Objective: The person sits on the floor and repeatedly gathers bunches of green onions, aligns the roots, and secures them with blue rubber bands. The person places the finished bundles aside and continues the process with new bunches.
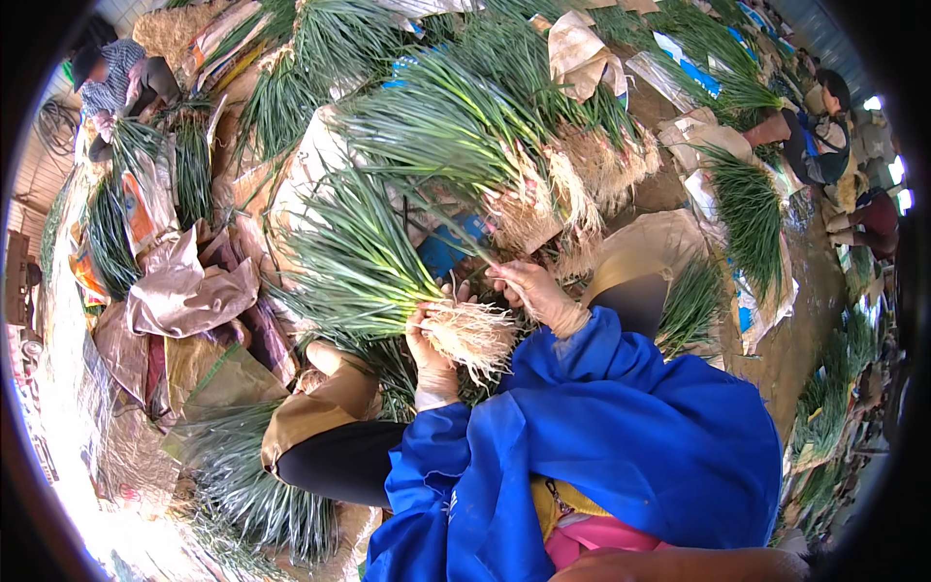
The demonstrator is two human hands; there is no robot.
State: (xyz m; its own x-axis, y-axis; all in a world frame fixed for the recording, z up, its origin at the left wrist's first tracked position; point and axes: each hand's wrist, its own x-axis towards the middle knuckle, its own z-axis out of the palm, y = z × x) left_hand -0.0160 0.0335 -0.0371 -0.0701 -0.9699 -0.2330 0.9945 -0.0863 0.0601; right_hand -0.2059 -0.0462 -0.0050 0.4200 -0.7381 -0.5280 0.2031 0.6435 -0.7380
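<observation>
My left hand [430, 349] is closed around the pale stem ends of a bunch of green onions [364, 269]. The bunch's whitish roots [471, 333] hang over toward my lap, and its green leaves fan out to the left. Beside the roots, my right hand [534, 291] pinches a thin green stalk [458, 233] between thumb and fingers. Both hands seem to wear thin pale gloves. Just beyond them lies a large pile of green onions [451, 138] with reddish-white bases and brown roots [525, 211].
Crumpled sacks [193, 284] lie at the left, and another onion heap [262, 473] is by my left knee. More onions [749, 218] rest on sacks at the right. One person [120, 84] sits at the upper left, another [822, 134] at the upper right.
</observation>
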